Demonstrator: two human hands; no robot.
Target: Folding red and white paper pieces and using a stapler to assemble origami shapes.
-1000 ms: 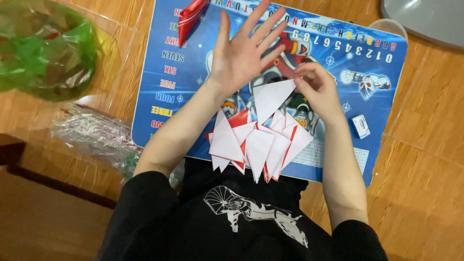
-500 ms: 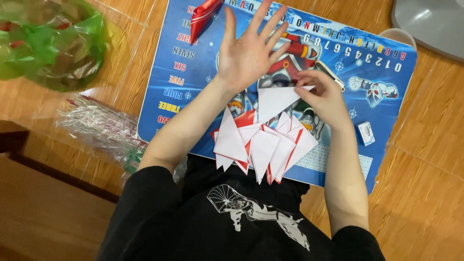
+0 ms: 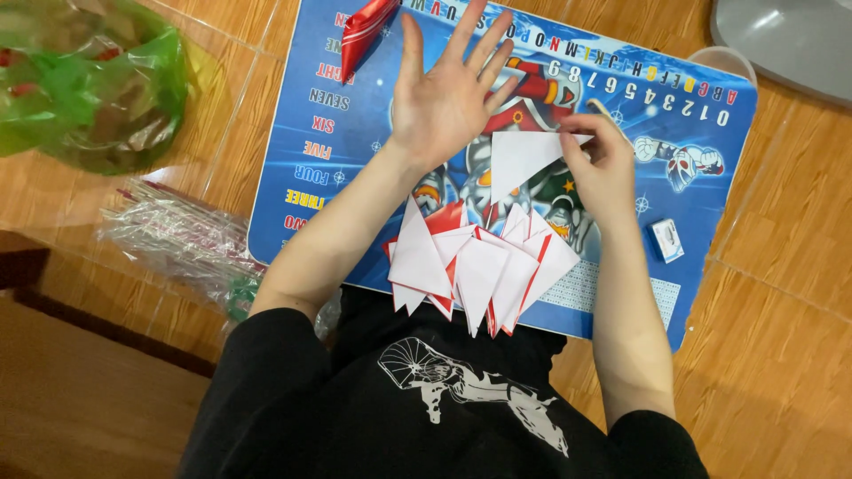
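Since a second ago, little shifts. Left hand [image 3: 448, 102] stays open, fingers spread, flat on the blue mat [image 3: 355, 177]. Right hand [image 3: 603, 160] keeps pinching the white triangle [image 3: 524, 155] at its corner, just above the pile of folded triangles [image 3: 475, 266]. Folding appears mid-crease.

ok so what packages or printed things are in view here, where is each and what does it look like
Printed mat: on the wooden floor under both hands; blue rectangle with cartoon robots and rows of coloured characters.
Small box: on the mat's right part; blue and white.
Clear wrapper: on the floor left of the mat; crinkled, long.
Green bag: top left; translucent.
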